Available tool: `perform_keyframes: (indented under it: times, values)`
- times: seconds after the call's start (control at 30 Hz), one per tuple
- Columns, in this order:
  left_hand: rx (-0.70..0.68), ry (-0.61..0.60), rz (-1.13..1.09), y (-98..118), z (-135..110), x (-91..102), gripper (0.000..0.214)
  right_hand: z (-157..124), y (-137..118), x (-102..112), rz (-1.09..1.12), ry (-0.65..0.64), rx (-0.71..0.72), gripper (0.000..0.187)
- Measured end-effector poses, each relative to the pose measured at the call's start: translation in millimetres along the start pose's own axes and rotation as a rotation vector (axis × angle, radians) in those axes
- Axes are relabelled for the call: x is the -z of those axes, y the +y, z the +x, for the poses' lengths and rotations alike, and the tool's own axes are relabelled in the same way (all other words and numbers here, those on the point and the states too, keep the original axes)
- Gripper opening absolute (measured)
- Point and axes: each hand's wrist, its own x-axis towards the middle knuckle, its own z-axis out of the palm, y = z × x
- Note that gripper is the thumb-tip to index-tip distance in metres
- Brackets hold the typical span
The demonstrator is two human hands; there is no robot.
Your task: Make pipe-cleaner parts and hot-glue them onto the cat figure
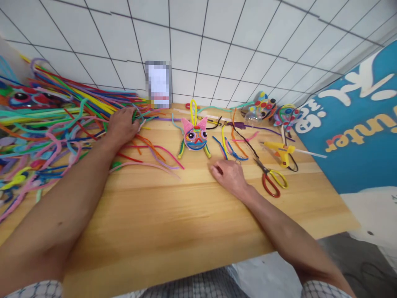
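My left hand (123, 125) is at the right edge of a heap of coloured pipe cleaners (93, 97), its fingers curled down among them. Something green shows by its fingertips, but what they hold is hidden. Loosely curled, my right hand (228, 174) rests on the wooden table with nothing visible in it. Between the hands, further back, lies a cat-faced pipe-cleaner ornament (196, 138). It has pink ears, googly eyes, a yellow loop on top and two green-and-yellow legs. Short blue pipe-cleaner pieces (237, 156) lie just beyond my right hand.
Scissors (270, 179) with red and yellow handles lie right of my right hand. Behind them is a yellow glue gun (281, 153) with a cord. Two decorated ornaments (263, 106) stand at the back right. A phone (159, 85) leans against the tiled wall (198, 45).
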Motion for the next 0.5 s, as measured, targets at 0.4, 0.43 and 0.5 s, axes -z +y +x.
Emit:
perform_keyframes:
  times: [0.4, 0.43, 0.5]
  values:
    - [-0.083, 0.022, 0.017, -5.7, 1.2, -4.0, 0.059, 0.9, 0.3, 1.0, 0.009, -0.004, -0.008, 0.026]
    - [-0.087, 0.013, 0.023, -5.3, 1.2, -3.3, 0.062, 0.9, 0.3, 0.5, 0.009, -0.007, -0.010, 0.026]
    - [-0.094, 0.000, 0.035, -4.9, 1.2, -2.3, 0.065, 0.4, -0.5, -0.8, 0.007, -0.009, -0.012, 0.026]
